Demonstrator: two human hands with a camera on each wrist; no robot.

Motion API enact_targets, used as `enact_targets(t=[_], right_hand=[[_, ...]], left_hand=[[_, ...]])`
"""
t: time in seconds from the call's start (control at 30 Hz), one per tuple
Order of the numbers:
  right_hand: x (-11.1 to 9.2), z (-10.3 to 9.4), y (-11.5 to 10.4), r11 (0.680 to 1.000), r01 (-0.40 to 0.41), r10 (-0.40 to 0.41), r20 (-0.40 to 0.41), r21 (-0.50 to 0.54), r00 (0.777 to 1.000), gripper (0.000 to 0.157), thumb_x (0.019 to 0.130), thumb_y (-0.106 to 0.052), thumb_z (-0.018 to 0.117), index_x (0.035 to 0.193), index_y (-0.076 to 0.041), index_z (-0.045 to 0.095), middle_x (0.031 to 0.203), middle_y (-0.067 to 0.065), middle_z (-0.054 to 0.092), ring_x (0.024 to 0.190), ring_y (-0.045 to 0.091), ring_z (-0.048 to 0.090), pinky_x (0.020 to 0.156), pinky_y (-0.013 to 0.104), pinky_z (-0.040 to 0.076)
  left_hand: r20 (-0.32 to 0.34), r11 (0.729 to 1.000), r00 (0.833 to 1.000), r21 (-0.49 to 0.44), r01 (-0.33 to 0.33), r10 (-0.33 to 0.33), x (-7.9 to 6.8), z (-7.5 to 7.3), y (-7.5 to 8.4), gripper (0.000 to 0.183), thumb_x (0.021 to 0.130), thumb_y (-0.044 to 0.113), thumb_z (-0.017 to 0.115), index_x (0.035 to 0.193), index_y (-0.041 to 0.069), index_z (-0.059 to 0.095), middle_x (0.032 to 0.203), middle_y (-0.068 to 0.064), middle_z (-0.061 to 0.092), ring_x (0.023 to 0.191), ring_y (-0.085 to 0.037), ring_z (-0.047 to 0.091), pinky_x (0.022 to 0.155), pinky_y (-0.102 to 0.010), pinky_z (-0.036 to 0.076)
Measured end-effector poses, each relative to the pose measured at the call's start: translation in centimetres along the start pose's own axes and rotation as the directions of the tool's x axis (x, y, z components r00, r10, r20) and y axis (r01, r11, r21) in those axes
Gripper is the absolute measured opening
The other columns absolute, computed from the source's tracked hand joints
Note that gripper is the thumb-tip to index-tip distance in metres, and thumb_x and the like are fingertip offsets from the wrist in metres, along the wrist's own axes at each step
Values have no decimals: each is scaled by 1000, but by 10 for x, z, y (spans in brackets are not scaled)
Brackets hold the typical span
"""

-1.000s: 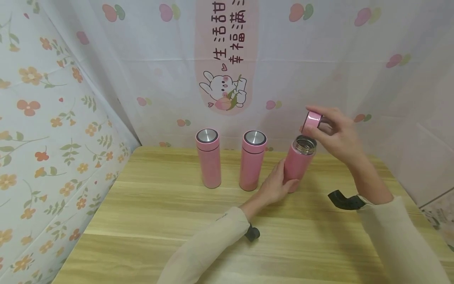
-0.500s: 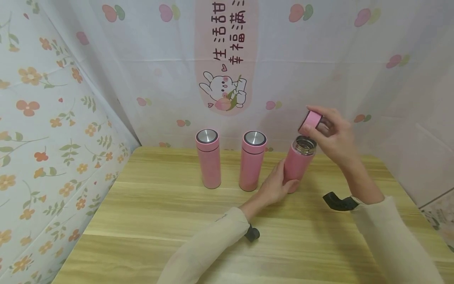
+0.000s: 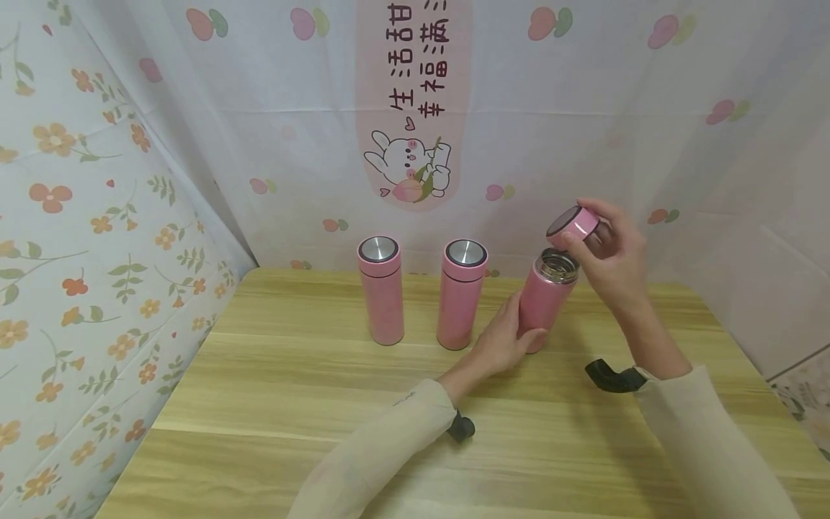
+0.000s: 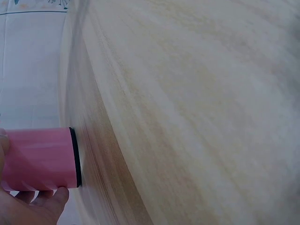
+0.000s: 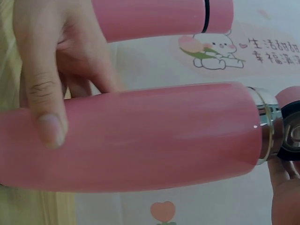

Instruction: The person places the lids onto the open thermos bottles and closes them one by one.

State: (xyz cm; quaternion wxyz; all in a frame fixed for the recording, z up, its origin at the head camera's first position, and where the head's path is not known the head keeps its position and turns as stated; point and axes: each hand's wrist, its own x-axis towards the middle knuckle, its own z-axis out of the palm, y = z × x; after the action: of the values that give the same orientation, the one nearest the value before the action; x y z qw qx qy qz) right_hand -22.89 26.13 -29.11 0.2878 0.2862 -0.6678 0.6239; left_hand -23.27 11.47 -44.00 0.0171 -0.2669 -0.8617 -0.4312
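My left hand (image 3: pixel 498 344) grips the lower body of an uncapped pink thermos bottle (image 3: pixel 543 303), its steel mouth bare. Just above that mouth, my right hand (image 3: pixel 616 252) pinches the pink lid (image 3: pixel 580 227) between thumb and fingers, tilted with its dark rim outward. In the right wrist view the lid's underside (image 5: pixel 295 133) shows beside the steel neck (image 5: pixel 267 126), and left-hand fingers (image 5: pixel 51 131) lie over the bottle body. The left wrist view shows the bottle's dark base (image 4: pixel 76 157) by the table.
Two capped pink thermos bottles stand upright to the left, a middle one (image 3: pixel 462 303) and a far-left one (image 3: pixel 382 299). They rest on a wood-grain table (image 3: pixel 259 404). A patterned curtain (image 3: pixel 285 130) hangs behind, with a floral cloth (image 3: pixel 84 288) at the left.
The lid has turned in my right hand, so more of its top face shows. My right forearm has shifted left and slightly down. The left hand and the bottle stay put.
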Motion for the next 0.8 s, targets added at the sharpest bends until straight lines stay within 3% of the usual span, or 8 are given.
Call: enact_targets(t=[0.47, 0.8], right_hand=[[-11, 3, 12, 998, 49, -48, -30, 34, 998, 51, 76, 14, 67, 122, 14, 44, 112, 28, 45, 95, 26, 58, 88, 29, 46], [-17, 0, 21, 990, 58, -55, -27, 125, 998, 53, 72, 19, 67, 117, 18, 39, 115, 33, 42, 94, 31, 59, 82, 30, 49]], left_hand=[[5, 1000, 1000, 2, 26, -26, -1, -1, 1, 71, 92, 39, 57, 146, 19, 16, 135, 2, 38, 121, -6, 39, 100, -27, 33], [3, 1000, 1000, -3, 28, -28, -1, -1, 0, 71, 92, 40, 56, 147, 19, 15, 135, 1, 39, 121, -7, 39, 100, -28, 33]])
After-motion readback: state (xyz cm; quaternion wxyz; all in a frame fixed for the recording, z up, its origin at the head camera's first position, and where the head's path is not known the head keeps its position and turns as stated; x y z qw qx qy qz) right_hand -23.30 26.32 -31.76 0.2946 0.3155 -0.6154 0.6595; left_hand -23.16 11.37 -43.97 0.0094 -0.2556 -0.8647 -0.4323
